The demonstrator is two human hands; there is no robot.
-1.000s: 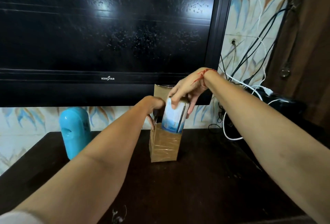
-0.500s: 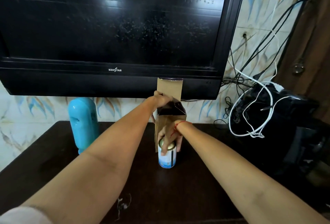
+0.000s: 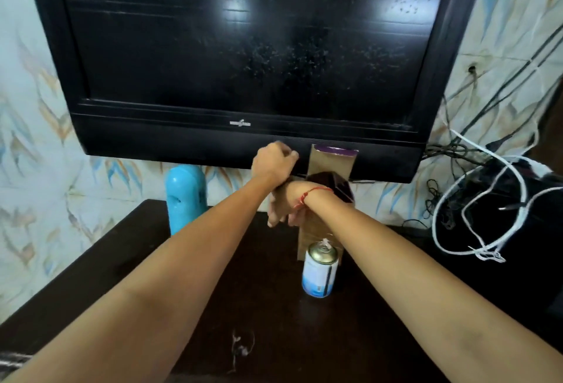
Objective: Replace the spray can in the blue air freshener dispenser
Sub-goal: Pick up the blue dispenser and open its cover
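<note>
The new spray can (image 3: 320,273), white and blue with a gold top and white nozzle, stands upright and alone on the dark table (image 3: 274,321). Just behind it is the open cardboard box (image 3: 332,160), flap up, its body mostly hidden by my right forearm. My left hand (image 3: 274,163) hovers by the box's upper left with fingers curled on nothing. My right hand (image 3: 285,207) hangs under my left wrist at the box's left side, fingers loose and pointing down. The blue dispenser (image 3: 185,199) stands closed at the table's back left, apart from both hands.
A black television (image 3: 237,56) hangs on the wall directly above the box. White and black cables (image 3: 487,224) and a dark device lie at the right. The table's left edge runs diagonally below the dispenser.
My right hand has let go of the can and moved up and left beside the box. My left hand has come off the box flap. The camera has moved closer.
</note>
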